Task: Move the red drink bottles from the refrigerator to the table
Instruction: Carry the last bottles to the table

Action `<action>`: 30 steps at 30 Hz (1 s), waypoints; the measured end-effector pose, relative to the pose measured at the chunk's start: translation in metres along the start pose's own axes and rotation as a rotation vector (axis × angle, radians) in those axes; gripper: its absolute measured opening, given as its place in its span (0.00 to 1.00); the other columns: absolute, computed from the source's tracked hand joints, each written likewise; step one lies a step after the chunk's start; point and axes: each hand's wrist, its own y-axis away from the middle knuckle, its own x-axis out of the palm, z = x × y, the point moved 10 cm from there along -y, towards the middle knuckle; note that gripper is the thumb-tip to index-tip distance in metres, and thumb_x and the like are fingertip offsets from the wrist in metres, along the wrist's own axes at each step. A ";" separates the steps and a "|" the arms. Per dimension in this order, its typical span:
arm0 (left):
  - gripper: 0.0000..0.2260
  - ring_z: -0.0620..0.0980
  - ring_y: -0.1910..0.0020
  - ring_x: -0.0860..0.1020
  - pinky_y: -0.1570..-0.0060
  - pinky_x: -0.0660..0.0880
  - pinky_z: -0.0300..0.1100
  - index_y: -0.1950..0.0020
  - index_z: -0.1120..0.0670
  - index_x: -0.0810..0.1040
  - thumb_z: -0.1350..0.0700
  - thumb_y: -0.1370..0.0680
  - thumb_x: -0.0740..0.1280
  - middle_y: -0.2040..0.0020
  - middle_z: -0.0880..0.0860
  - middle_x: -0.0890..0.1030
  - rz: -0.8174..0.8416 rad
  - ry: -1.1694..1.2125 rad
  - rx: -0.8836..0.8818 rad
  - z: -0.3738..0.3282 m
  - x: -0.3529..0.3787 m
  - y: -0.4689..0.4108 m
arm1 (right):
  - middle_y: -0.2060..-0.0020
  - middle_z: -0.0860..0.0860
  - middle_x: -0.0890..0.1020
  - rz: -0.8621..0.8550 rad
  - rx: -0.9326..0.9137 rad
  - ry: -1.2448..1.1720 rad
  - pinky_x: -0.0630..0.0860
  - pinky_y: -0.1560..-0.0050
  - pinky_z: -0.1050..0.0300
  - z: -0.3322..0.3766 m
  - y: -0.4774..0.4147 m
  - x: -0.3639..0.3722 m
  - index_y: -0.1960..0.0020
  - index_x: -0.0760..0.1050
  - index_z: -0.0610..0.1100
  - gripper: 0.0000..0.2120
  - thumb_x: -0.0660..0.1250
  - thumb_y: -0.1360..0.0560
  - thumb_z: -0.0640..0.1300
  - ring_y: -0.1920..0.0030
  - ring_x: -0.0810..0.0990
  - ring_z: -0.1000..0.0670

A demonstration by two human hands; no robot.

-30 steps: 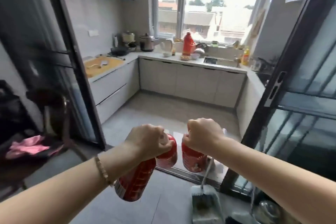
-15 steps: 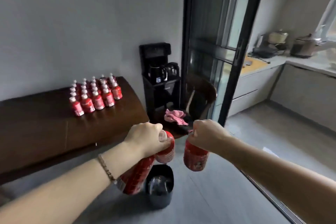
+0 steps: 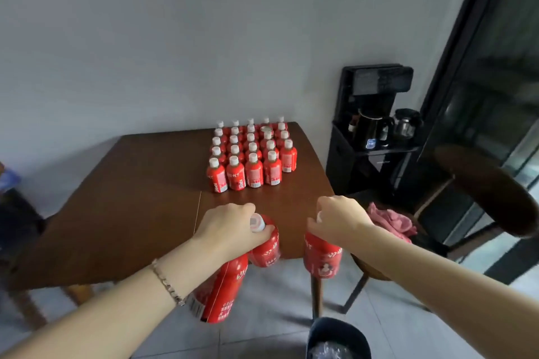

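Carry step, at table near edge. Left hand fingers curled round necks of bottle pair; right hand grips third bottle. Block stands at 12 o'clock. Next, likely: lift over edge, set upright at front row.

dark wooden table, block of upright red bottles

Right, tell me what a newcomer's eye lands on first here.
First, the block of red bottles standing in tidy rows at the far right of the brown table. Then the two hands at its near edge: the left hand grips two red bottles by their tops, the right hand grips a single bottle.
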 end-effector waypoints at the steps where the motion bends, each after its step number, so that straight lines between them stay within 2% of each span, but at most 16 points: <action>1: 0.18 0.53 0.55 0.79 0.58 0.71 0.43 0.57 0.51 0.68 0.35 0.25 0.58 0.54 0.51 0.80 0.005 -0.002 -0.004 0.006 0.001 -0.011 | 0.53 0.48 0.80 0.009 -0.003 -0.007 0.78 0.55 0.55 0.002 -0.015 0.002 0.47 0.75 0.42 0.16 0.61 0.25 0.54 0.53 0.80 0.47; 5: 0.19 0.50 0.53 0.80 0.55 0.75 0.43 0.51 0.51 0.72 0.36 0.25 0.58 0.51 0.50 0.81 -0.023 0.042 -0.053 0.053 0.006 -0.088 | 0.52 0.47 0.77 0.056 -0.004 -0.040 0.76 0.55 0.57 0.010 -0.119 0.018 0.45 0.73 0.42 0.15 0.61 0.24 0.53 0.52 0.79 0.48; 8: 0.18 0.48 0.53 0.81 0.57 0.74 0.40 0.49 0.50 0.73 0.36 0.25 0.58 0.51 0.49 0.82 -0.050 0.114 -0.076 0.090 0.012 -0.138 | 0.50 0.46 0.76 0.078 0.050 -0.103 0.76 0.57 0.56 0.010 -0.185 0.030 0.44 0.73 0.41 0.15 0.61 0.23 0.52 0.53 0.78 0.47; 13: 0.14 0.49 0.58 0.80 0.64 0.69 0.39 0.56 0.50 0.68 0.39 0.23 0.58 0.58 0.49 0.80 -0.035 0.104 -0.018 0.123 0.036 -0.203 | 0.47 0.44 0.77 0.139 0.233 -0.209 0.76 0.58 0.54 -0.020 -0.267 0.067 0.44 0.72 0.42 0.15 0.64 0.24 0.52 0.53 0.78 0.46; 16: 0.16 0.51 0.58 0.80 0.64 0.70 0.40 0.54 0.52 0.70 0.39 0.23 0.57 0.63 0.49 0.75 0.001 0.066 0.039 0.137 0.059 -0.247 | 0.46 0.43 0.78 0.124 0.364 -0.254 0.75 0.59 0.54 -0.041 -0.311 0.088 0.42 0.73 0.41 0.17 0.63 0.24 0.51 0.52 0.78 0.45; 20: 0.20 0.51 0.57 0.79 0.61 0.74 0.41 0.49 0.54 0.73 0.38 0.23 0.56 0.57 0.51 0.79 0.031 0.048 0.122 0.147 0.084 -0.289 | 0.47 0.40 0.78 0.119 0.474 -0.275 0.76 0.58 0.53 -0.058 -0.352 0.108 0.44 0.75 0.38 0.15 0.63 0.24 0.48 0.52 0.79 0.42; 24: 0.19 0.49 0.63 0.74 0.65 0.69 0.39 0.54 0.52 0.70 0.36 0.24 0.56 0.62 0.50 0.76 0.046 0.054 0.168 0.150 0.099 -0.314 | 0.51 0.40 0.79 0.104 0.526 -0.322 0.73 0.61 0.55 -0.064 -0.392 0.118 0.48 0.76 0.36 0.14 0.62 0.24 0.47 0.56 0.78 0.42; 27: 0.20 0.48 0.71 0.68 0.71 0.66 0.38 0.60 0.52 0.72 0.36 0.26 0.56 0.71 0.49 0.70 -0.005 0.069 0.179 0.154 0.106 -0.326 | 0.52 0.40 0.79 0.134 0.529 -0.374 0.70 0.64 0.56 -0.062 -0.415 0.138 0.56 0.73 0.40 0.10 0.62 0.25 0.48 0.58 0.77 0.42; 29: 0.20 0.46 0.79 0.61 0.80 0.56 0.33 0.69 0.52 0.71 0.37 0.30 0.57 0.79 0.48 0.67 0.007 0.089 0.167 0.154 0.114 -0.335 | 0.53 0.39 0.79 0.160 0.548 -0.423 0.66 0.69 0.58 -0.066 -0.427 0.156 0.62 0.71 0.41 0.12 0.61 0.26 0.49 0.61 0.77 0.42; 30: 0.20 0.45 0.81 0.59 0.80 0.51 0.31 0.71 0.52 0.71 0.37 0.32 0.58 0.81 0.48 0.67 -0.013 0.090 0.160 0.155 0.115 -0.340 | 0.53 0.38 0.79 0.160 0.561 -0.446 0.66 0.70 0.58 -0.069 -0.432 0.163 0.62 0.71 0.41 0.13 0.61 0.26 0.49 0.61 0.77 0.42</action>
